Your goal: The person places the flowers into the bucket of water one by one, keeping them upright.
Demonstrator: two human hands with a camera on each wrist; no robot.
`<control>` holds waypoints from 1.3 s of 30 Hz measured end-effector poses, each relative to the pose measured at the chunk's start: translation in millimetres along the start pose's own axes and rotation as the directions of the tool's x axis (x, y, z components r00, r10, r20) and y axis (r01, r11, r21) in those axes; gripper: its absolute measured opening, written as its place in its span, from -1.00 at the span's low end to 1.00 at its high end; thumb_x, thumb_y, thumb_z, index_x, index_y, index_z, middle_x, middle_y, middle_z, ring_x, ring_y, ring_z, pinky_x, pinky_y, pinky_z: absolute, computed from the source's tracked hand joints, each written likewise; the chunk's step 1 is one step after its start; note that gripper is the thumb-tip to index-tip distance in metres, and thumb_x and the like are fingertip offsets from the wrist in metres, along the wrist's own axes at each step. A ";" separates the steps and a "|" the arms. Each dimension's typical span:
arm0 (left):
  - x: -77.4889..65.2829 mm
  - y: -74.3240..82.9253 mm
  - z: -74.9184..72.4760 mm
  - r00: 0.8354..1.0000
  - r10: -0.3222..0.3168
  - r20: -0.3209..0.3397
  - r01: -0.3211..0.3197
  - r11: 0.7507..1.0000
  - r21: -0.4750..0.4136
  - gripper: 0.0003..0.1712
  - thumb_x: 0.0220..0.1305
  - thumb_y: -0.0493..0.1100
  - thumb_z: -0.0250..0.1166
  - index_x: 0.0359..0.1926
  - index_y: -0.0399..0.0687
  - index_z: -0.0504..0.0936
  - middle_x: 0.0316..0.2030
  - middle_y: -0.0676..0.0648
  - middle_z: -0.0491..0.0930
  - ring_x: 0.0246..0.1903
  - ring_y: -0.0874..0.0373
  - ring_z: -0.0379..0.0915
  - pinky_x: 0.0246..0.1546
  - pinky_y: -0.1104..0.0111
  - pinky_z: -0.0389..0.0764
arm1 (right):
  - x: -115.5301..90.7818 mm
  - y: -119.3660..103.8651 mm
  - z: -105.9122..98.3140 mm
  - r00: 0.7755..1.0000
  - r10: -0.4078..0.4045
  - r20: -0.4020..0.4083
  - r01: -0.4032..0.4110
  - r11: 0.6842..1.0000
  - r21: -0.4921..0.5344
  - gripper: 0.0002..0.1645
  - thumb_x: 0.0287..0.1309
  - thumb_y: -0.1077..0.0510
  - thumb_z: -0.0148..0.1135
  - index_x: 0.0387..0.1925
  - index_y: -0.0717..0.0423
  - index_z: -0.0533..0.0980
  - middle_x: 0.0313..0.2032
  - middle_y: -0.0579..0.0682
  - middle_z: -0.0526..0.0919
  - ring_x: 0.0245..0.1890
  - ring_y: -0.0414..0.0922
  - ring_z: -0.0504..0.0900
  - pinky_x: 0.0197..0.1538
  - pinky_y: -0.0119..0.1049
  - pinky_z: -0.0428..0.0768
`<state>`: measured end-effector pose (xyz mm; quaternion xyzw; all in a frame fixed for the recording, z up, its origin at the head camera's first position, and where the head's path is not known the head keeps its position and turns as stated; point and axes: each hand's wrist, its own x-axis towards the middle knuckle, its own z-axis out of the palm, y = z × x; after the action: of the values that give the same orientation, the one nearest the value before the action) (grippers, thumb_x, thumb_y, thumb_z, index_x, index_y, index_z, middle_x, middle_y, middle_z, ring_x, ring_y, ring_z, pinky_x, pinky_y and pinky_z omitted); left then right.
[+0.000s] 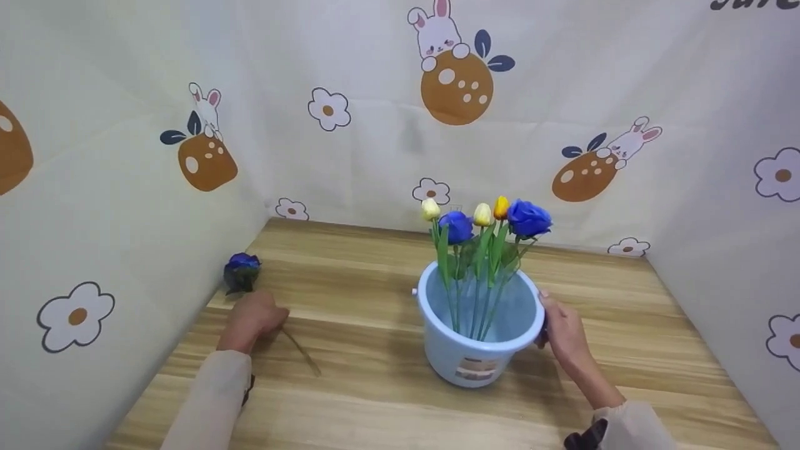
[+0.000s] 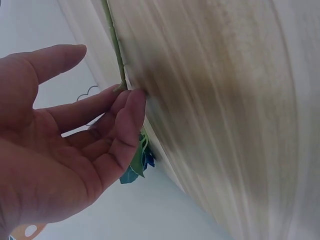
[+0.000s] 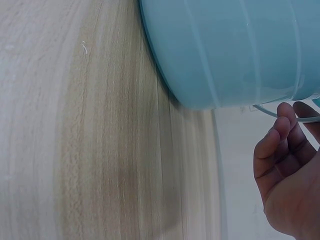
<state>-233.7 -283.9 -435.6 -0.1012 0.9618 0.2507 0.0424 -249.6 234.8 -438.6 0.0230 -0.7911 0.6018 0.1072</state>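
Observation:
At the left, a blue artificial rose [image 1: 241,270] lies on the table, its green stem [image 2: 116,47] running under my left hand [image 1: 253,317]. The fingertips touch the stem, while the thumb stands apart from them in the left wrist view. A light-blue bucket [image 1: 437,340] stands right of centre, with two blue roses [image 1: 529,219] and several yellow and orange tulips [image 1: 482,214] upright in it. My right hand [image 1: 565,334] is at the bucket's right side; its curled fingers hold the thin handle [image 3: 265,110] just by the rim.
The wood-grain table [image 1: 350,412] is enclosed by pale cloth walls [image 1: 362,50] printed with rabbits, fruit and flowers. The left wall runs close beside the loose rose. A label [image 1: 476,369] is on the bucket's front.

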 end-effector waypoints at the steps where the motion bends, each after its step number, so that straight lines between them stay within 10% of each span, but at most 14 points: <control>1: 0.2 0.2 0.9 1.000 0.002 -0.014 -0.002 1.000 0.004 -0.62 0.16 -0.09 0.17 -0.73 -0.04 0.34 -0.70 -0.01 0.36 -0.66 0.11 0.30 -0.68 0.33 0.29 | 0.5 0.4 -0.1 1.000 -0.007 -0.003 0.007 1.000 -0.001 -0.34 0.40 -0.12 -0.09 -0.68 0.27 0.46 -0.79 0.07 0.45 -0.81 -0.09 0.41 -0.70 -0.18 0.47; 9: 2.1 -4.5 3.3 0.999 0.028 -0.027 -0.028 1.000 -0.007 -0.79 0.07 -0.21 0.29 -0.33 -0.31 0.56 -0.42 -0.19 0.55 -0.42 -0.04 0.42 -0.43 0.16 0.46 | 0.9 0.8 -0.8 1.000 -0.015 0.010 0.015 1.000 0.001 -0.35 0.39 -0.13 -0.09 -0.69 0.22 0.43 -0.79 0.06 0.44 -0.81 -0.08 0.41 -0.70 -0.14 0.48; 21: 5.5 -6.4 5.9 0.998 0.020 -0.067 -0.019 1.000 0.020 -0.73 -0.13 -0.32 0.29 -0.74 -0.06 0.36 -0.69 -0.02 0.35 -0.62 0.07 0.29 -0.65 0.31 0.27 | 2.2 -2.3 -2.2 1.000 0.020 0.022 -0.020 1.000 -0.015 -0.38 0.42 -0.09 -0.11 -0.66 0.20 0.45 -0.77 0.07 0.46 -0.78 -0.05 0.43 -0.65 -0.16 0.50; 39: 4.8 -9.2 10.2 0.997 -0.010 -0.078 0.018 0.995 0.095 -0.87 0.13 -0.33 0.12 -0.46 -0.26 0.58 -0.30 -0.33 0.53 -0.36 -0.13 0.44 -0.43 -0.01 0.52 | -8.6 -22.7 0.0 0.999 0.003 0.034 -0.002 1.000 -0.031 -0.41 0.43 -0.01 -0.13 -0.67 0.22 0.45 -0.78 0.05 0.45 -0.79 -0.06 0.44 -0.67 -0.19 0.50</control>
<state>-236.1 -287.6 -449.4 -0.1153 0.9730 0.1998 0.0119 -237.4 227.8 -418.7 0.0306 -0.8020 0.5892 0.0931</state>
